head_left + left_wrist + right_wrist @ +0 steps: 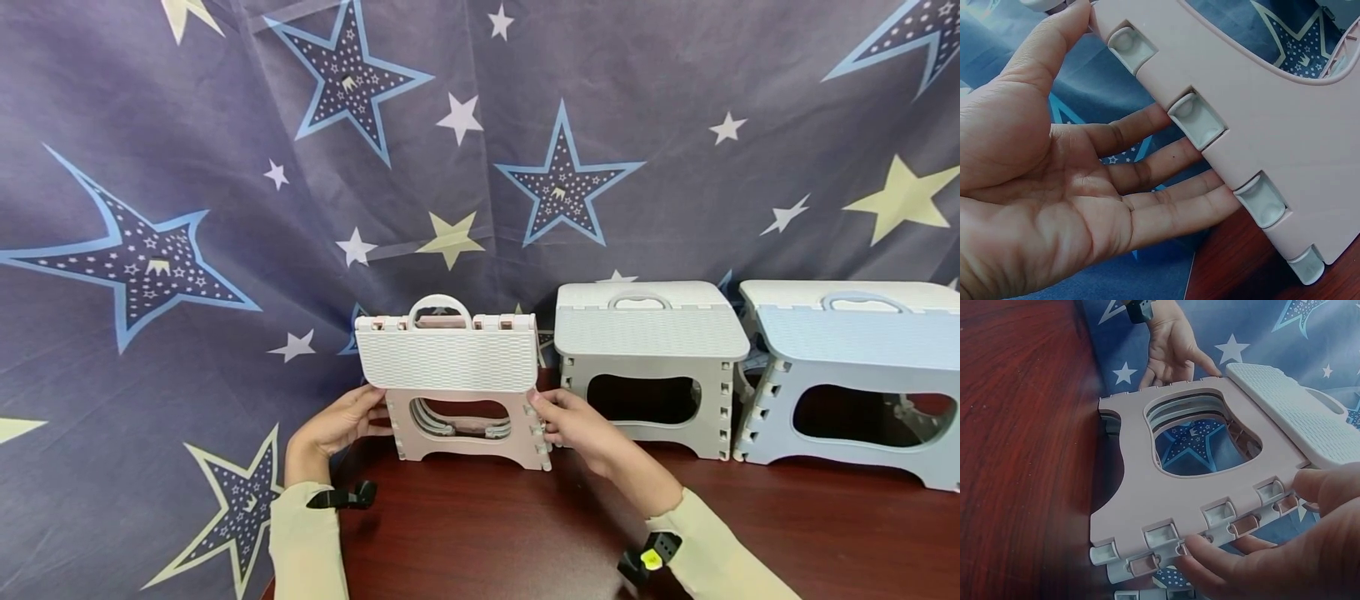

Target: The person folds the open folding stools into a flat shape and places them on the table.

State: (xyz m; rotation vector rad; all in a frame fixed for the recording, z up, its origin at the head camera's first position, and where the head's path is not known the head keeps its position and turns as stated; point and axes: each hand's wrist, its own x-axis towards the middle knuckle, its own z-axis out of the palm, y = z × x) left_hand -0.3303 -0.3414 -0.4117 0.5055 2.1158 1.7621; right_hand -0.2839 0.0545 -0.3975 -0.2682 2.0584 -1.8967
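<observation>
A pink folding stool (pixel 465 428) with a white woven-textured top (pixel 450 357) stands partly folded on the table, its carry handle pointing up. My left hand (pixel 339 427) grips its left side; the thumb (pixel 1054 47) is at the upper corner, and the fingertips meet the hinged edge (pixel 1200 119). On the opposite side my right hand (pixel 581 423) holds the stool, with the thumb near the top panel and the fingers along the hinges (pixel 1216 515). Through the oval opening, the folded legs behind show in the head view. Some right fingertips are hidden behind the edge.
A grey folding stool (pixel 647 392) stands unfolded close to the right hand, with a blue folding stool (pixel 862 417) beyond it. The dark red wooden table (pixel 480 533) lies beneath. Behind everything hangs a star-patterned cloth (pixel 420 200).
</observation>
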